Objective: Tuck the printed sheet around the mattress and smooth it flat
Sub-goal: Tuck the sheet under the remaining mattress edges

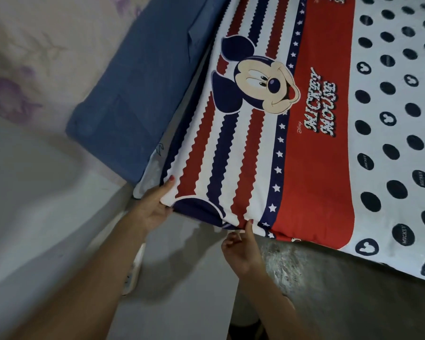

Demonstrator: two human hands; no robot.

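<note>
The printed sheet (312, 133) covers the mattress top, with red, white and navy wavy stripes, a cartoon mouse face, a red band with lettering and a white field of navy dots. My left hand (157, 204) grips the mattress corner under the sheet, thumb on top of the striped fabric. Along the near edge, my right hand (241, 244) pinches the sheet's hem, thumb on the fabric and fingers curled beneath. A pale patch of mattress (147, 175) shows at the corner beside my left hand.
A blue bedding piece (142, 77) lies along the sheet's left side. A floral cream cloth (35, 57) is at the far left. A grey floor (177, 278) lies below, with a darker mottled patch (329, 290) under the near edge. A sandal (133, 268) lies by my left forearm.
</note>
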